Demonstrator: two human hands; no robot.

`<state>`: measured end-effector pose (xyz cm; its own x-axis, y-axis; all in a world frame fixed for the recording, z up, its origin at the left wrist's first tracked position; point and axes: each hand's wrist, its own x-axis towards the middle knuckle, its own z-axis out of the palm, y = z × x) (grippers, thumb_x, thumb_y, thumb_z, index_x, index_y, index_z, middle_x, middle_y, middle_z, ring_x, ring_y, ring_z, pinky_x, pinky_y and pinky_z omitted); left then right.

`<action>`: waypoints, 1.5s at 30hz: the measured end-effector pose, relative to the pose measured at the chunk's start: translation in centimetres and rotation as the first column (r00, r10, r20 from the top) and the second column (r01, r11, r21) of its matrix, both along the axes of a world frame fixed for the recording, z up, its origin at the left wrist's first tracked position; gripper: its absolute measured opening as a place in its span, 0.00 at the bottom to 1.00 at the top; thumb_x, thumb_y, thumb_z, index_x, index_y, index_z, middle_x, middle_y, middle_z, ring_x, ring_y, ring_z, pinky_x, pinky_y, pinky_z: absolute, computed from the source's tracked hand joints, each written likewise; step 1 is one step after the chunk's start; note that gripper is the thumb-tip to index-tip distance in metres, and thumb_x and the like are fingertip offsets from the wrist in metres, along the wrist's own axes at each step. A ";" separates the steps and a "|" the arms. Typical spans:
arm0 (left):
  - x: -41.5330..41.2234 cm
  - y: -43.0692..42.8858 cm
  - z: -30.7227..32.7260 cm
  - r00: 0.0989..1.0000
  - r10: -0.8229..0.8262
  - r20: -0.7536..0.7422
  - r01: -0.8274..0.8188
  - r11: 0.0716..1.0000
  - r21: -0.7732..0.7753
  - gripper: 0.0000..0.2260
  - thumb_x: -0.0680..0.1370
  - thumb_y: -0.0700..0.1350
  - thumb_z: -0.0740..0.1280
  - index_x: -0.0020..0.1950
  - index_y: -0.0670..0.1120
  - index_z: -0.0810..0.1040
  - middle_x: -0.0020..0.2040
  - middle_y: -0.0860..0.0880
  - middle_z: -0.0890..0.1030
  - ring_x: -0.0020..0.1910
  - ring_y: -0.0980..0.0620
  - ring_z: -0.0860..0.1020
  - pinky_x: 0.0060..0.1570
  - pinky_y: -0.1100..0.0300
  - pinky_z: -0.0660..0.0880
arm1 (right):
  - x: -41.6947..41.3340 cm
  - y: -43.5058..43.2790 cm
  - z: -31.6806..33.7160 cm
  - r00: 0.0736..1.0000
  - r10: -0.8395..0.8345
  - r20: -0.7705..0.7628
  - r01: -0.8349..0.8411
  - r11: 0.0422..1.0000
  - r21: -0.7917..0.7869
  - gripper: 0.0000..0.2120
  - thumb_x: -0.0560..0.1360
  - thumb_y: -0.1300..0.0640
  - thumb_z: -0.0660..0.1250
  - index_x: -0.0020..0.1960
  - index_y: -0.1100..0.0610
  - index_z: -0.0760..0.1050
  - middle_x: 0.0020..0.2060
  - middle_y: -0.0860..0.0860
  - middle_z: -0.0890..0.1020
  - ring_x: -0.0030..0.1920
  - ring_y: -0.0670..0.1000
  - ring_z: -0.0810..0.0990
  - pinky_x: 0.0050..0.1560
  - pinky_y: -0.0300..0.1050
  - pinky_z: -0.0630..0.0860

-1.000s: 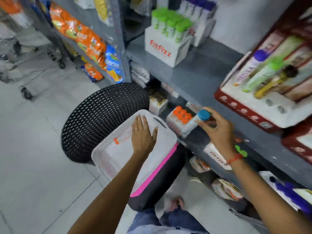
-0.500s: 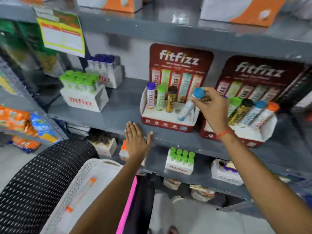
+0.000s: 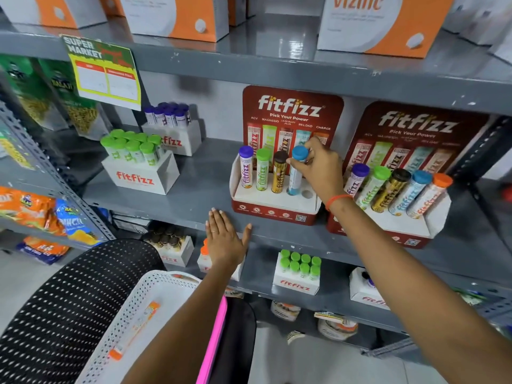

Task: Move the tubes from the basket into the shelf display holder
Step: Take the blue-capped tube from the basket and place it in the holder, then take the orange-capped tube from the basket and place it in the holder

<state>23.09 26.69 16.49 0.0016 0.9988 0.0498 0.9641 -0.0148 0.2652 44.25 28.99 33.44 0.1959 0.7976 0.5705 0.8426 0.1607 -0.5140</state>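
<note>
Gripping one blue-capped tube (image 3: 296, 173), right hand (image 3: 321, 169) beside three upright tubes (image 3: 261, 170).

The display holder (image 3: 273, 210) is dark red with a white tray; its tubes carry purple (image 3: 246, 151), green (image 3: 263, 155), brown (image 3: 280, 157) and blue caps (image 3: 300, 153). The basket (image 3: 133, 306) is white and perforated, holding an orange-capped tube (image 3: 133, 329). The shelf (image 3: 194, 195) is grey.

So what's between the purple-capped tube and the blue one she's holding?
In the head view, two tubes stand between the purple-capped tube and the blue-capped tube: a green-capped tube, then a brown-capped tube.
</note>
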 end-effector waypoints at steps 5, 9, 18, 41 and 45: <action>0.0 0.0 -0.1 1.000 0.008 -0.007 -0.008 1.000 -0.010 0.42 0.72 0.69 0.35 0.76 0.38 0.40 0.77 0.39 0.43 0.76 0.44 0.41 0.73 0.52 0.37 | 0.1 0.0 -0.6 1.000 -0.020 -0.001 0.020 0.999 -0.027 0.21 0.67 0.51 0.76 0.49 0.63 0.70 0.43 0.60 0.83 0.42 0.58 0.82 0.37 0.40 0.71; 0.1 -0.1 0.0 1.000 0.008 -0.011 -0.008 1.000 -0.011 0.42 0.72 0.68 0.35 0.76 0.39 0.40 0.77 0.39 0.42 0.76 0.44 0.41 0.72 0.53 0.36 | 0.4 0.0 -1.4 1.000 -0.021 -0.014 0.019 0.991 -0.131 0.18 0.68 0.55 0.75 0.49 0.63 0.72 0.46 0.61 0.83 0.44 0.59 0.82 0.39 0.40 0.70; 0.1 -0.1 0.1 1.000 0.015 -0.014 -0.015 1.000 -0.016 0.41 0.73 0.69 0.36 0.76 0.40 0.39 0.77 0.41 0.41 0.76 0.44 0.40 0.71 0.53 0.36 | 0.5 0.5 -0.3 0.999 0.036 0.018 -0.030 0.954 -0.297 0.21 0.73 0.53 0.70 0.62 0.61 0.73 0.58 0.61 0.73 0.58 0.59 0.74 0.58 0.45 0.71; 0.1 -0.1 0.1 0.999 0.007 -0.036 -0.008 1.000 -0.026 0.41 0.74 0.69 0.38 0.76 0.41 0.39 0.77 0.41 0.40 0.75 0.44 0.39 0.70 0.53 0.35 | 0.7 0.3 -0.3 0.980 0.174 0.094 -0.131 0.929 -0.346 0.23 0.78 0.60 0.61 0.71 0.63 0.61 0.64 0.62 0.69 0.63 0.61 0.73 0.66 0.55 0.71; -0.4 0.3 0.3 1.000 -0.027 -0.008 0.026 0.998 -0.057 0.41 0.75 0.69 0.41 0.76 0.40 0.39 0.77 0.41 0.41 0.76 0.44 0.40 0.70 0.53 0.36 | -1.4 -1.3 -0.8 0.999 0.012 0.036 -0.007 0.991 -0.132 0.29 0.78 0.51 0.62 0.73 0.59 0.55 0.68 0.63 0.67 0.69 0.61 0.65 0.67 0.58 0.67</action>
<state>22.66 26.96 16.78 0.0283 0.9996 -0.0072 0.9659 -0.0255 0.2576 42.89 27.70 32.67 0.1684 0.8680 0.4672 0.8603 0.1020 -0.4995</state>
